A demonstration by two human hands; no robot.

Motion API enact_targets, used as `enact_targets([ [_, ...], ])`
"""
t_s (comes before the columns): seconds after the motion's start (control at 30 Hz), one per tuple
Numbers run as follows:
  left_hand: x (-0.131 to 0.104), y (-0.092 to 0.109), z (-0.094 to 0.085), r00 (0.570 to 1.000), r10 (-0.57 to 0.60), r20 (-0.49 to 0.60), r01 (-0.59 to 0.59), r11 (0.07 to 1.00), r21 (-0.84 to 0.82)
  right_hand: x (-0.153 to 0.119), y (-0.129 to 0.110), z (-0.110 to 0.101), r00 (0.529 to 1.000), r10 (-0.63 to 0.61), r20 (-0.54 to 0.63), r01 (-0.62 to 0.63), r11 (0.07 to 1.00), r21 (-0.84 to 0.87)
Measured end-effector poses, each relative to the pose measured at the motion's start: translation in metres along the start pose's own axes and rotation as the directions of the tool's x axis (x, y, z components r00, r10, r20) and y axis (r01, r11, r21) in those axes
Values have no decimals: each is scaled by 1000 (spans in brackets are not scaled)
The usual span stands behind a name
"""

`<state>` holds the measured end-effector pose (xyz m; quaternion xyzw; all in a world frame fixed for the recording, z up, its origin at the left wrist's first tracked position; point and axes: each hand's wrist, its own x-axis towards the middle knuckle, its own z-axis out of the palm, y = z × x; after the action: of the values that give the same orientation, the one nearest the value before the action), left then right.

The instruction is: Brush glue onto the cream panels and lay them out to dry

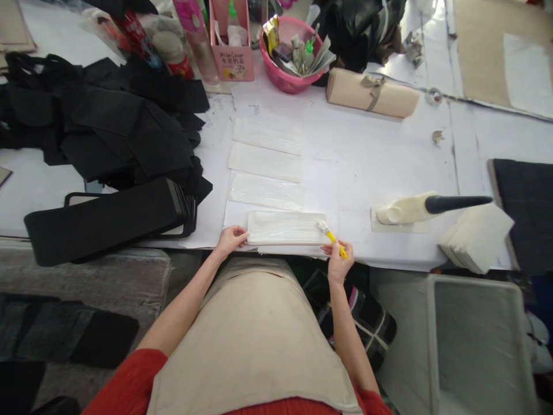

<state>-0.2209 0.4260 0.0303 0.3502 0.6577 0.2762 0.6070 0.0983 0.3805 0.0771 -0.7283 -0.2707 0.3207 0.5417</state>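
Note:
A white rectangular panel (285,227) with rounded corners lies at the table's front edge, its top streaked with a wet-looking coating. My left hand (232,240) pinches the panel's lower left corner between thumb and fingers. In my right hand (340,263) is a small paintbrush (330,235) with a yellow handle, closed in the fingers. The brush's bristles touch the panel near its right end. Behind it, three thin pale strips, the nearest strip (265,191) glossy and streaked, lie in a column on white paper.
Black fabric pieces (112,121) and stacked black panels (103,222) fill the left side. A pink basin (294,55) of tools stands at the back, beside a beige roll (371,95). To the right are a black-handled glue container (406,208) and stacked white pieces (475,236).

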Motion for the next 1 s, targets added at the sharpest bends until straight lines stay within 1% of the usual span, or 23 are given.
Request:
enact_targets([
  [0.03,0,0,0,1000,0,6,0,1000,4,-3,-3,0,1000,-30,-8,30,1000,-5],
  [0.07,0,1,-1,1000,0,11,0,1000,8,-8,-6,5,999,-48,22,48,999,2],
  [0.13,-1,2,-1,1000,1,15,-1,1000,10,-24,-11,26,982,-41,183,31,998,54],
  [0.17,-1,2,-2,1000,1,14,-1,1000,9,-34,-12,41,953,-19,303,-8,996,86],
  [0.23,-1,2,-1,1000,-3,13,3,1000,9,-51,-11,72,871,29,490,-106,986,130],
  [0.27,-1,2,-1,1000,-7,9,7,1000,12,-56,-8,85,828,46,559,-144,981,132],
  [0.3,-1,2,-1,1000,-11,2,11,1000,18,-59,-5,95,800,62,597,-172,977,129],
  [0.33,-2,2,0,1000,-13,-8,13,1000,25,-59,-1,100,786,76,614,-190,974,123],
  [0.37,-2,1,0,1000,-12,-17,13,999,34,-55,3,100,793,85,603,-196,973,120],
  [0.4,-2,1,1,1000,-8,-26,9,999,42,-49,7,96,819,92,567,-192,974,120],
  [0.43,-2,1,1,999,-3,-34,5,999,48,-40,10,87,857,94,507,-178,976,122],
  [0.5,-3,1,3,999,6,-44,-4,998,55,-18,14,62,942,84,326,-131,983,126],
  [0.53,-3,1,3,999,9,-49,-6,998,56,-7,14,48,972,73,223,-102,987,122],
  [0.6,-3,1,4,998,10,-56,-7,998,56,10,12,23,998,40,50,-45,994,100],
  [0.67,-3,1,3,999,12,-49,-9,999,52,15,7,10,999,-3,-45,6,997,74],
  [0.7,-3,1,3,999,12,-42,-9,999,50,12,5,9,998,-22,-50,26,997,68],
  [0.73,-3,1,3,999,11,-33,-9,999,49,6,3,12,999,-35,-26,37,997,71],
  [0.8,-3,2,2,1000,7,-27,-6,999,51,-8,1,24,992,-36,118,25,995,93],
  [0.87,-3,3,2,1000,1,-30,1,998,58,-18,3,37,958,-17,285,-16,994,112],
  [0.9,-4,3,3,999,0,-33,2,998,60,-20,6,41,946,-5,324,-35,993,116],
  [0.93,-4,4,3,999,-1,-33,3,998,62,-18,9,42,947,5,322,-46,992,118],
  [0.97,-4,4,3,999,0,-32,2,998,63,-14,11,40,960,10,279,-45,992,118],
  [1.0,-4,4,3,1000,1,-29,1,998,62,-8,13,36,979,12,205,-36,993,115],
])
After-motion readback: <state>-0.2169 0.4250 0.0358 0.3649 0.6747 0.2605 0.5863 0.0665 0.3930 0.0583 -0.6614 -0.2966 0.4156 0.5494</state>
